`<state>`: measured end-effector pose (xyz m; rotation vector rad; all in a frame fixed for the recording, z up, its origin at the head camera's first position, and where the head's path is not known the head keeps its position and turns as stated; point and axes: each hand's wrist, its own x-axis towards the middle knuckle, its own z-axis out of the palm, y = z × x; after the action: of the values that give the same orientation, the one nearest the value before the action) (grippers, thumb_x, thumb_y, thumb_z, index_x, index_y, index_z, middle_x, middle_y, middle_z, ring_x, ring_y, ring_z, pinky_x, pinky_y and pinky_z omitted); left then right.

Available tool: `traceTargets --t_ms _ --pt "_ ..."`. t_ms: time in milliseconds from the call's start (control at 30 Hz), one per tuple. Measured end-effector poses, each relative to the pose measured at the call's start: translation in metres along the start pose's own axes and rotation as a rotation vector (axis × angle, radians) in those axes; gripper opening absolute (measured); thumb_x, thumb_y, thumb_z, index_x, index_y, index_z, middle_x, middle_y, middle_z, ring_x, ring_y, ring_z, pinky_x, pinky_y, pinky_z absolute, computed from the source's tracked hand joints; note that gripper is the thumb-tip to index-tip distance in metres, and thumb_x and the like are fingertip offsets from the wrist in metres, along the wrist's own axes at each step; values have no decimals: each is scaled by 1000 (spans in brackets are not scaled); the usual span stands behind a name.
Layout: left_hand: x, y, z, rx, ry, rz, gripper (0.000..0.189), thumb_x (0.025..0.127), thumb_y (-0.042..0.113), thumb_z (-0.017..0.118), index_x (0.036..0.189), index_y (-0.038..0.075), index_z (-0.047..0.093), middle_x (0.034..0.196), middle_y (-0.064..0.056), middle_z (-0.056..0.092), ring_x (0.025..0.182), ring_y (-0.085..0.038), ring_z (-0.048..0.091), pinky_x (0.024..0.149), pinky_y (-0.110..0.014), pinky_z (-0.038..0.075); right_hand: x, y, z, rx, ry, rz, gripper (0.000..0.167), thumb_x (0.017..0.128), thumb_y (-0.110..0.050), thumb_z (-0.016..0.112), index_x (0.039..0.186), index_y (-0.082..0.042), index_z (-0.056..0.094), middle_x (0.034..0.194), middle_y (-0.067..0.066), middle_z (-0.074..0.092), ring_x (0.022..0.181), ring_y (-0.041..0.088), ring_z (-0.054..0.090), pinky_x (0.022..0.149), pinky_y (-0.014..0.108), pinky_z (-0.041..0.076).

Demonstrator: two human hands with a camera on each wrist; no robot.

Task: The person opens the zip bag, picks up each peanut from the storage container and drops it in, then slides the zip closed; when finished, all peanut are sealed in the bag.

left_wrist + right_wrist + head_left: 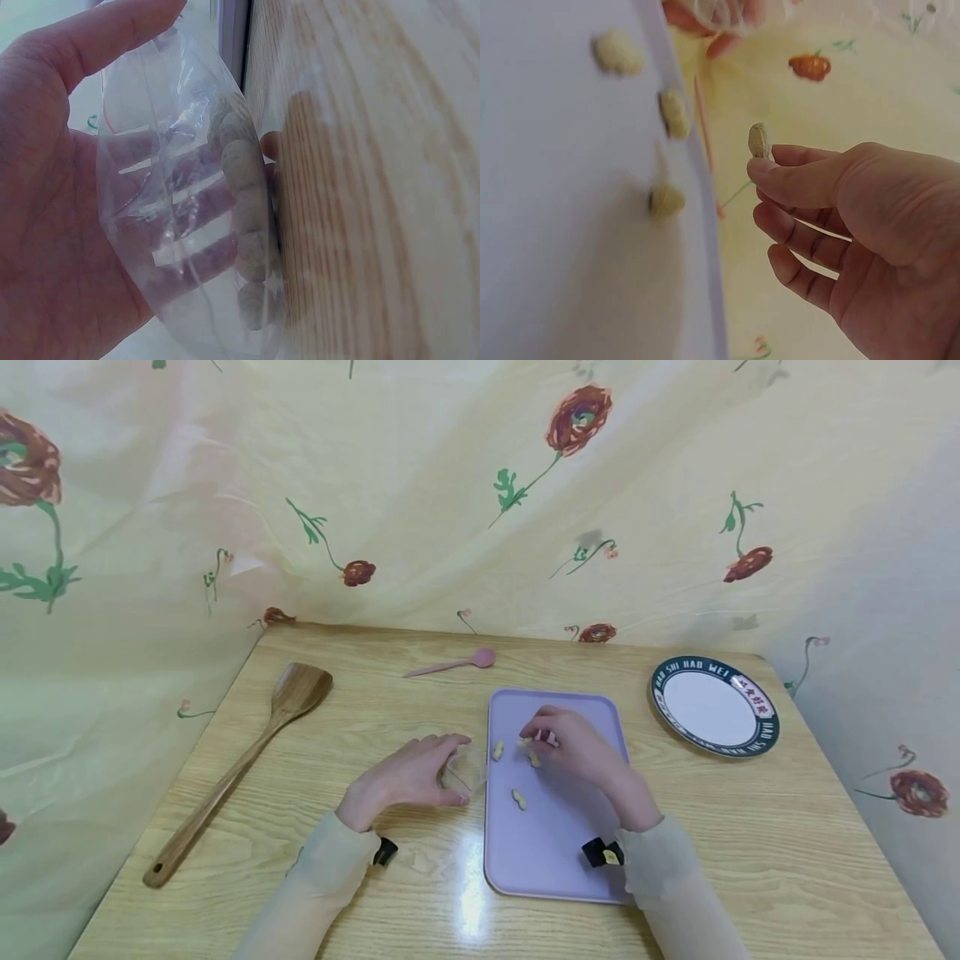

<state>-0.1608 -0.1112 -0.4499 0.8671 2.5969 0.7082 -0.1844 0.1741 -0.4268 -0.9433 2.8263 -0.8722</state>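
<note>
My left hand holds a clear plastic bag beside the tray's left edge, thumb on one side and fingers on the other. Several peanuts lie in a row inside the bag, against its tabletop side. Over the lilac tray, the thumb and index finger of my right hand pinch a single peanut, seen best in the right wrist view. Three more peanuts lie on the tray: one near its left edge, one under my right fingers, one closer to me.
A wooden spatula lies diagonally on the left of the wooden table. Behind the tray is a small pink spoon. To the right stands a white plate with a dark lettered rim. A flowered cloth hangs around the table.
</note>
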Motion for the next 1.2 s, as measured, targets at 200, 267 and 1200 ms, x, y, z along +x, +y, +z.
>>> traceTargets --t_ms 200,267,1200 --pt "-1 1 -2 -5 -5 -5 84 83 46 78 150 14 40 137 -7 56 127 -26 50 110 -53 34 3 -22 7 -38 -8 -88 16 85 3 75 99 -7 75 94 -2 64 81 12 62 71 28 54" --pt "0 1 -2 -4 -7 -9 83 83 46 78 150 14 40 136 -7 57 127 -26 51 110 -54 34 3 -28 9 -43 -14 -120 16 86 2 75 99 -8 75 94 -2 64 82 11 62 72 28 54" --pt "-1 2 -3 -19 5 15 80 84 44 78 149 13 41 136 -8 57 126 -26 51 107 -54 36 2 -53 35 -59 -77 -192 24 85 6 73 103 -9 76 100 -3 62 88 12 61 76 28 52"
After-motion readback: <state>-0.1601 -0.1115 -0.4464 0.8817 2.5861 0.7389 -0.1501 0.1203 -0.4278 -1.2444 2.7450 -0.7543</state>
